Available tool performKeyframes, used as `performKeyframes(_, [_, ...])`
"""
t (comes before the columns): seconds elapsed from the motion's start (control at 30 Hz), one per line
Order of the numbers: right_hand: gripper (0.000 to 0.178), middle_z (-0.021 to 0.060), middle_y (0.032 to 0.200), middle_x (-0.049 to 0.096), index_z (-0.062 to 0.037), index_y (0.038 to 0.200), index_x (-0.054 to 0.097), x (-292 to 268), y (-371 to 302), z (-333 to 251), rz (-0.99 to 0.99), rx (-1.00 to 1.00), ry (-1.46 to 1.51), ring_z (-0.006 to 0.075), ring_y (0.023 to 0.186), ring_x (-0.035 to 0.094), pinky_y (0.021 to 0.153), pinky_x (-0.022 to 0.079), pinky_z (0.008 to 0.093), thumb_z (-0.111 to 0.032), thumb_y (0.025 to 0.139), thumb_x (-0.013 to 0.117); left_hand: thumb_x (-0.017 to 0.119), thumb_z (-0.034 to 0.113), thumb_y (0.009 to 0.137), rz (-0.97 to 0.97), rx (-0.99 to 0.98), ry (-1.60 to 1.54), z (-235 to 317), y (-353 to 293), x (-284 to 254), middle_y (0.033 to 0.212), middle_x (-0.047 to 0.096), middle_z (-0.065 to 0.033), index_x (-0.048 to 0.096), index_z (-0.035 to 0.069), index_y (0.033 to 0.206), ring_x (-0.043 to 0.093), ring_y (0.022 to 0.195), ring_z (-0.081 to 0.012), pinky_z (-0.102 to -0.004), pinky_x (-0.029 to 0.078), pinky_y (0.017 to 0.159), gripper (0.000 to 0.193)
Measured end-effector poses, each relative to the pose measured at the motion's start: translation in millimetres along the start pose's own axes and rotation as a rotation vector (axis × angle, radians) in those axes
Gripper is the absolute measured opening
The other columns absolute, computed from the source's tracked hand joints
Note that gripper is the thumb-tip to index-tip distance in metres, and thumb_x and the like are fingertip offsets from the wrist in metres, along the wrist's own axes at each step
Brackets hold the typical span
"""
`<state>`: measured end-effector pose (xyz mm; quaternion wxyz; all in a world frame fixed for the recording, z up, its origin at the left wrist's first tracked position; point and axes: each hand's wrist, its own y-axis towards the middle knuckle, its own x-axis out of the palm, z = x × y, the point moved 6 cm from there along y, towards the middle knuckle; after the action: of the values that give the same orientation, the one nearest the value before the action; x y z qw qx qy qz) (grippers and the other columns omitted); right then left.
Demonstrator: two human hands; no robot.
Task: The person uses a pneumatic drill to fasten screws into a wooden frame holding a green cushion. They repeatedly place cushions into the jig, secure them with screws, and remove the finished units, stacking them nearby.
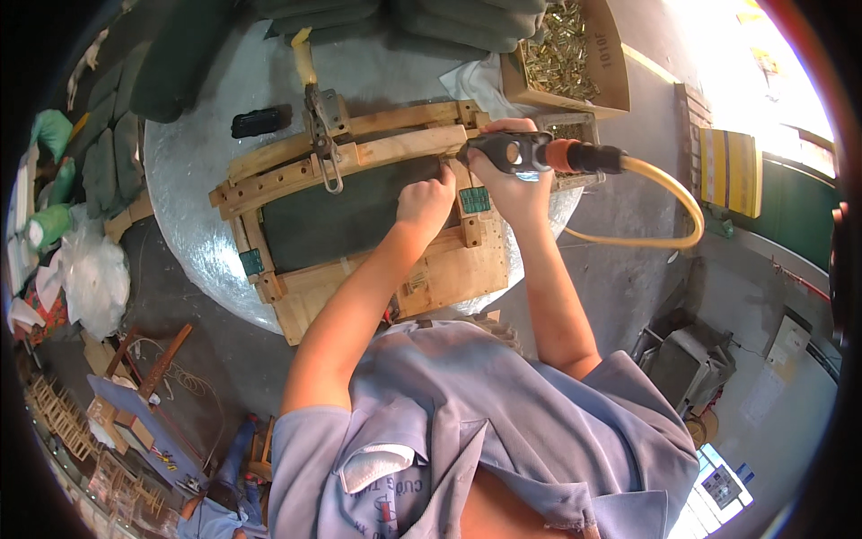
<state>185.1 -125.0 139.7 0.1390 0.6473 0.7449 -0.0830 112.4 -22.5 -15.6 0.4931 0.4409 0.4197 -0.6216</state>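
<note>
My right hand (pixel 519 187) is wrapped around a black air-powered driver (pixel 514 151) with an orange collar and a yellow hose (pixel 675 199). The tool's nose points left at the far right corner of a wooden frame (pixel 395 151). Close to that nose, my left hand (pixel 426 205) has its fingers drawn together at the corner; anything pinched in them is too small to see. A dark green padded panel (pixel 346 216) lies inside the frame. Across the far rail sits a metal toggle clamp (pixel 323 126) with a yellow handle (pixel 304 58).
A cardboard box (pixel 611 58) of brass-coloured fasteners stands at the far right, beside a wooden tray (pixel 584 171). On the plastic-covered round table (pixel 184 207) lies a black object (pixel 257 122). Dark cushions (pixel 458 25) are stacked beyond. Another person (pixel 215 512) is at lower left.
</note>
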Motion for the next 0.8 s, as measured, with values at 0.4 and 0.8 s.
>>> performKeyframes(0.4, [0.047,0.0107,0.121,0.073,-0.0017,0.127,0.064,-42.6,-61.0,-23.2,0.135,-0.090,0.180,0.0171,0.116,0.070,0.099,0.057,0.0333,0.003,0.082,0.078,0.045,0.036,0.117,0.320,-0.495,-2.771,-57.3,-140.0,-63.8,0.130,0.072,-0.0213,0.059,-0.001,0.147,0.068,0.126,-0.0353,-0.0502,0.056,0.107,0.049])
performKeyframes(0.8, [0.060,0.0200,0.126,0.071,-0.0030,0.135,0.053,-71.4,-209.4,-100.1,0.054,-0.095,0.767,0.0328,0.120,0.071,0.110,0.056,0.0467,-0.004,0.083,0.083,0.043,0.043,0.117,0.312,-0.327,-2.542,-16.5,-192.7,-123.2,0.155,0.059,-0.0237,0.051,-0.001,0.156,0.056,0.145,-0.0365,-0.0492,0.048,0.121,0.059])
